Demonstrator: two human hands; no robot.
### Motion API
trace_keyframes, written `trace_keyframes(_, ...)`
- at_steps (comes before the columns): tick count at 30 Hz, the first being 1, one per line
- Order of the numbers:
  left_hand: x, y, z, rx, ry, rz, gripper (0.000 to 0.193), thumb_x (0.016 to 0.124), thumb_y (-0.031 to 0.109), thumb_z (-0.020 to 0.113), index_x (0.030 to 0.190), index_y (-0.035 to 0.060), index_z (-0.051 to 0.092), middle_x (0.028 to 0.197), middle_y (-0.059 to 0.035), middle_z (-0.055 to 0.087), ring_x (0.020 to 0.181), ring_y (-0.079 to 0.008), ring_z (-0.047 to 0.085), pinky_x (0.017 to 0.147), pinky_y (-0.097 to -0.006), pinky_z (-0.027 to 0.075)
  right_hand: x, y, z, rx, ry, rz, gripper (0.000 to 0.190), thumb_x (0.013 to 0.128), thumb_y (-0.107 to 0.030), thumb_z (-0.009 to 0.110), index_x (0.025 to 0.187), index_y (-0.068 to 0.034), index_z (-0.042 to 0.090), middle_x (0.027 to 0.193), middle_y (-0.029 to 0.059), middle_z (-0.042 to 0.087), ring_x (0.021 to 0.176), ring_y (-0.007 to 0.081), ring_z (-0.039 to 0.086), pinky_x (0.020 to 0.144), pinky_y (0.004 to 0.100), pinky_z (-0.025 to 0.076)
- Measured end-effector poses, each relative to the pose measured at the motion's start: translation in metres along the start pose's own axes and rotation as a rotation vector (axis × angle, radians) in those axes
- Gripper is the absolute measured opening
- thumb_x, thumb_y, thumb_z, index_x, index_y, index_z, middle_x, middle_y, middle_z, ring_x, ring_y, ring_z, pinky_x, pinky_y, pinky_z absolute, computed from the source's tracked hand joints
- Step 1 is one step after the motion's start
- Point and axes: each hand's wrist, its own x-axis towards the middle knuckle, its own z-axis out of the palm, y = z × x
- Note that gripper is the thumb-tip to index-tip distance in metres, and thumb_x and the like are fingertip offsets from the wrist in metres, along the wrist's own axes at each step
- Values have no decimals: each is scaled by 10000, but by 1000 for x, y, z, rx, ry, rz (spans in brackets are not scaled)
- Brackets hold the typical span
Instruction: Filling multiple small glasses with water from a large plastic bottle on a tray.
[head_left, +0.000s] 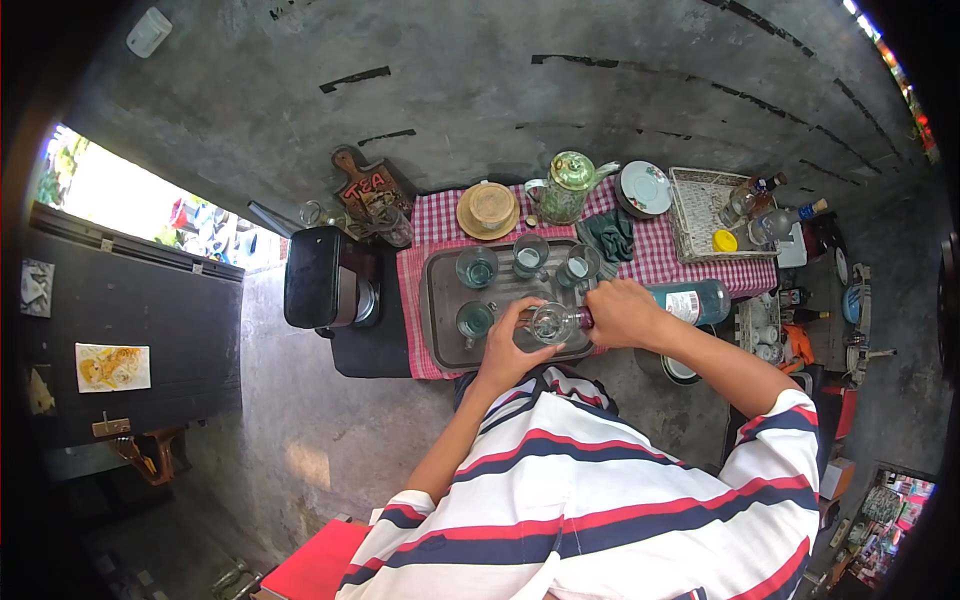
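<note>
My left hand (514, 345) is closed around a clear glass mug (551, 324) above the front of a brown serving tray (437, 341). With my right hand (619, 311) I grip the neck of a bottle (690, 301), which lies tilted with its mouth at the mug's rim. Whether liquid is flowing is too small to tell. More glass mugs stand on the tray: one at the back left (477, 268), one at the back middle (530, 255), one at the back right (577, 266) and one at the front left (475, 320).
Behind the tray are a lidded wooden container (491, 206), a green patterned teapot (570, 187), stacked saucers (645, 187) and a dark cloth (607, 236). A white wicker basket (690, 214) with bottles stands at the right, a black coffee machine (319, 277) at the left.
</note>
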Motion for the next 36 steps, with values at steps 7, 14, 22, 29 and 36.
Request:
trace_keyframes(7,2,-3,2,-79,-18,-20,675,710,78,868,1276,36,502,1243,-110,621,1131,-198,633,1000,-358,498,0,0,-1,-39,10,-13,192,645,-152,684,719,24,706,729,231,687,729,390,710,672,461,570)
trace_keyframes(14,3,-6,4,-112,-12,-15,682,703,57,867,1274,40,493,1263,-117,608,1140,-204,629,1011,-366,502,1,-2,-3,-51,-12,-10,181,634,-138,680,719,20,706,729,223,687,727,384,710,663,460,567)
trace_keyframes(22,1,-8,3,-110,-17,-4,681,700,35,860,1273,44,490,1281,-117,596,1146,-207,625,1008,-364,506,2,-2,-2,-57,-32,-11,174,636,-133,678,721,15,707,734,221,689,725,386,709,660,463,566)
trace_keyframes(29,0,-11,2,-107,-27,4,679,698,28,851,1274,51,492,1286,-107,593,1153,-199,620,1013,-359,495,-1,-4,0,-77,-11,-29,173,637,-129,668,722,16,709,723,223,688,715,376,713,660,457,569)
trace_keyframes(36,0,-10,3,-97,-42,-15,689,693,44,853,1281,61,493,1293,-97,590,1183,-205,604,1021,-366,478,-3,-5,1,-68,-19,-5,170,644,-131,662,718,16,705,730,227,689,713,378,713,664,458,569)
